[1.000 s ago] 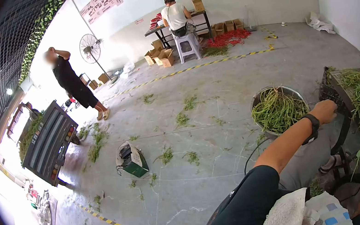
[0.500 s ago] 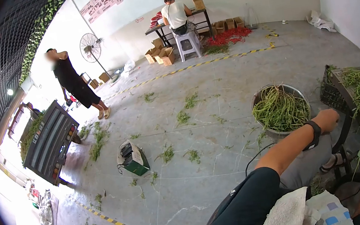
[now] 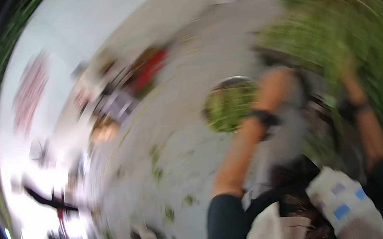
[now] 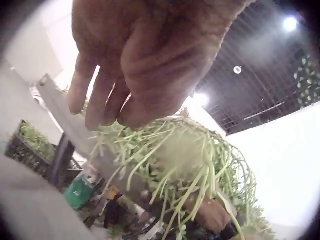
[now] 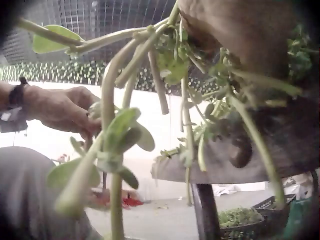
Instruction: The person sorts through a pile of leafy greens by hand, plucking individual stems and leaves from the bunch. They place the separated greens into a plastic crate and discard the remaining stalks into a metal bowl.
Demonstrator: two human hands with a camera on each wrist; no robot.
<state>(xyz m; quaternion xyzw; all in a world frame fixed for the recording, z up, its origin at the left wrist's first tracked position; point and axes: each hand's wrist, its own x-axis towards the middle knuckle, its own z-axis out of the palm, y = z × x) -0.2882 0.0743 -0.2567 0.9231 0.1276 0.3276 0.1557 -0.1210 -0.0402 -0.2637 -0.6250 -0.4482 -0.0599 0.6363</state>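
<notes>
A large heap of leafy green stems (image 3: 373, 43) covers the table (image 5: 170, 170) on my right. My left hand (image 3: 275, 84) hovers by the heap's near edge, with the metal basin of greens beyond it. Its fingers hang down loosely in the left wrist view, nothing gripped between them, close over the drooping stems (image 4: 185, 155). Deep among the greens is my right hand (image 5: 240, 35), its fingers mostly covered by leaves and stems; I cannot tell whether it grips them. Thick stems (image 5: 107, 95) with rounded leaves dangle below it.
A round basin of greens (image 3: 229, 106) stands on the floor ahead. Black crates with greens (image 4: 32, 142) sit beyond the table. Scraps of greens (image 3: 156, 162) litter the floor, and a small green-and-white box (image 3: 147, 237) stands lower left. Cloth (image 3: 342, 201) covers my lap.
My head has swung right and down, blurring the view and bringing the heap of greens and both forearms closer to the middle. Both hands remain beside or in the heap.
</notes>
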